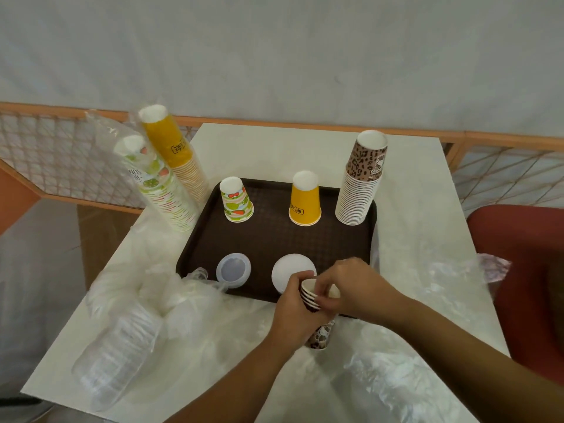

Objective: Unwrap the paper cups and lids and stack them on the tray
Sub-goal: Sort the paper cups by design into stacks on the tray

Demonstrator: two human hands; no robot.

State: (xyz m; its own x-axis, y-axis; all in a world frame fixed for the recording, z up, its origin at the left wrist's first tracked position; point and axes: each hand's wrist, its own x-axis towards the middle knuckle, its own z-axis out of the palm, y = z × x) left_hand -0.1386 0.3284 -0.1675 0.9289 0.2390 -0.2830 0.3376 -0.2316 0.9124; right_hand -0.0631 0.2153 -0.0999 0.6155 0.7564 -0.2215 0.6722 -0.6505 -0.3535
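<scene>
head view, both hands [323,296] hiding most of leopard cups [319,337], count unclear

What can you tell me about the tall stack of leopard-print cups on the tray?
The leopard-print stack stands upside down on the brown tray's far right corner, leaning slightly. The paper cups are nested, so only the top one shows its brown spotted print and white base; below it run many white rims. It is unwrapped, and neither hand touches it.
</scene>
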